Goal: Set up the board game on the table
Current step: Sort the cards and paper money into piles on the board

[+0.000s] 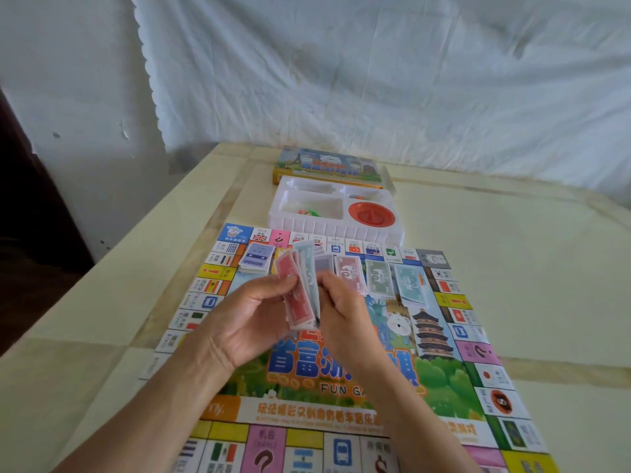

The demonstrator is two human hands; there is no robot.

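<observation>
While the game board (345, 373) lies flat on the table (512, 268), the left hand (254, 315) cradles a fanned wad of play money (300, 295) above its middle, fingers curled round it, and the right hand (343, 314) pinches the wad's edge. Behind the wad, partly hidden by it, note piles (378, 279) and a stack of cards (256, 261) lie on the board's far half; beyond sits the white tray (307, 227) with its red dish (371, 214), then the box lid (327, 165).

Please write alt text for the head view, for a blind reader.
The left hand and right hand hold a stack of play money over the game board. Sorted money piles lie on the board; a white tray and the box sit beyond it.
</observation>
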